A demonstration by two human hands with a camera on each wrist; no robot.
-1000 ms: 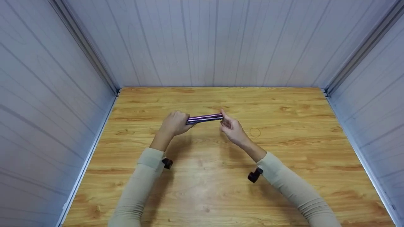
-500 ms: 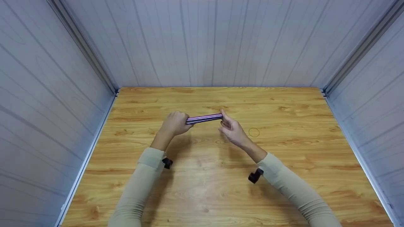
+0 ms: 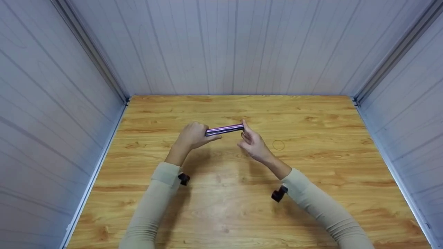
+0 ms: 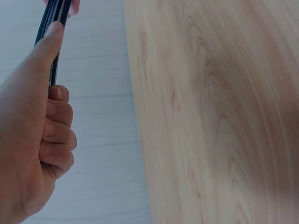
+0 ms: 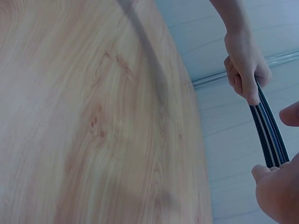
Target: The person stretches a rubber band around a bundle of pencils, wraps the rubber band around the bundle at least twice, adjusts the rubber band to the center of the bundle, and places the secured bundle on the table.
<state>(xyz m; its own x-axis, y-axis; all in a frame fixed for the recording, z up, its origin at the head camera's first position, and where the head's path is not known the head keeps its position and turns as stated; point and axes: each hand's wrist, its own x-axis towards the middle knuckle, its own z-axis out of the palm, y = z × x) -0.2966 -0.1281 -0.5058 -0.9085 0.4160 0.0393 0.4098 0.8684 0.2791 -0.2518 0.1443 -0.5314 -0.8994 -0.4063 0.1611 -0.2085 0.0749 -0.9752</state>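
A bundle of slim rods [image 3: 225, 130] is held in the air over a wooden table [image 3: 221, 207], between a person's two hands. Its long axis runs from side to side across the person's front, slightly aslant: in the head view the right end sits a little higher than the left. The rods lie parallel, side by side, straight and shiny. From above they show purple-pink, silvery glints and dark blue; the wrist views show them nearly black and blue with pale stripes. The left hand [image 3: 194, 135] grips the left end, fingers curled round, thumb along the rods. The right hand [image 3: 254, 143] has fingertips at the right end; whether they pinch it, I cannot tell. A thin ring [image 3: 278, 145] lies on the table, near the right hand.
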